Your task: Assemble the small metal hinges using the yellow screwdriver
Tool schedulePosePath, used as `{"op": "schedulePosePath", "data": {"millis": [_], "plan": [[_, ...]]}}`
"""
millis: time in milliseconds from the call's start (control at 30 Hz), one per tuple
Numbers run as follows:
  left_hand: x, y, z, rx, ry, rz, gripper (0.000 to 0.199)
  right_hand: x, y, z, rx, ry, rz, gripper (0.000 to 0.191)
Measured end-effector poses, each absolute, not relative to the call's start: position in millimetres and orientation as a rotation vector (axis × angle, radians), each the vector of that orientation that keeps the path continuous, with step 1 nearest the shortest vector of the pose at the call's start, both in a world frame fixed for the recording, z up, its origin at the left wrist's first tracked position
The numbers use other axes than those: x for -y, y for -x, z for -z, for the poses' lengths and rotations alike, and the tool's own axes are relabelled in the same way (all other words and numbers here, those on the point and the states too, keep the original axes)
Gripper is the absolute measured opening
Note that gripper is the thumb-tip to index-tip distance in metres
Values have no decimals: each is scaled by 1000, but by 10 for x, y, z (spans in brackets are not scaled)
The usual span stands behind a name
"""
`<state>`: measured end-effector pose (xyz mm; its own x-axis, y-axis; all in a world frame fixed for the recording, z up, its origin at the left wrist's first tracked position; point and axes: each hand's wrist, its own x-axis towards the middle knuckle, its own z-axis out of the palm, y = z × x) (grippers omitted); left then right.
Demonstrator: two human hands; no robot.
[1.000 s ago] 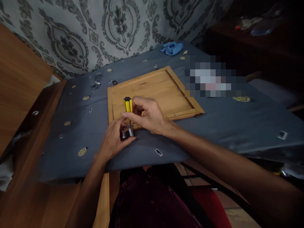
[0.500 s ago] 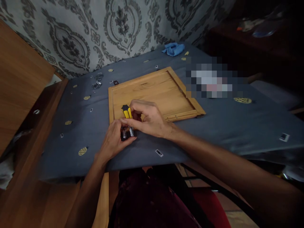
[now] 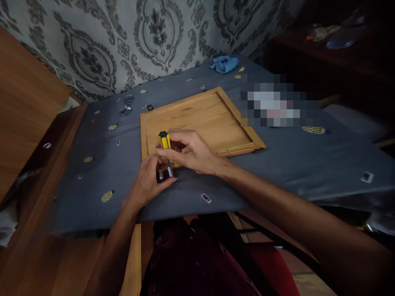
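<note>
A yellow and black screwdriver (image 3: 165, 141) stands nearly upright, its handle pinched in the fingers of my right hand (image 3: 197, 154). Below it my left hand (image 3: 147, 179) grips a small dark piece with shiny metal parts (image 3: 166, 172) between thumb and fingers. The screwdriver's shaft points down at this piece; where exactly its tip touches is too small to tell. Just beyond both hands a framed wooden panel (image 3: 188, 123) lies on the blue patterned cloth, and the piece is at its near left corner.
On the blue tablecloth (image 3: 129, 144), small shiny metal parts (image 3: 126, 106) lie at the back left and a dark small part (image 3: 150, 107) beside the panel. A blue cloth (image 3: 224, 64) sits at the back. Right of the panel is a blurred-out object (image 3: 271, 102).
My right hand and the screwdriver have risen slightly, showing more of the handle and a bit of shaft. My left hand has stayed almost still.
</note>
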<state>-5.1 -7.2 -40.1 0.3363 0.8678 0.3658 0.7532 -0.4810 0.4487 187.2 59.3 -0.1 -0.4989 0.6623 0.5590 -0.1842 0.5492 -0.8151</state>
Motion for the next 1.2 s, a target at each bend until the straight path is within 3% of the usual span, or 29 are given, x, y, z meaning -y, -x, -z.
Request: {"op": "schedulePosePath", "data": {"millis": [333, 567, 833, 1200], "plan": [[82, 47, 408, -1469, -2416, -863, 37, -589, -1879, -6, 1752, 318, -1252, 41], [79, 56, 418, -1462, -2436, -866, 41, -562, -1834, 8, 1690, 340, -1142, 45], [81, 69, 421, -1459, -2405, -842, 62, -596, -1860, -7, 1527, 512, -982, 41], [70, 66, 418, -1470, -2393, -846, 48, -593, -1838, 42, 1685, 461, -944, 44]]}}
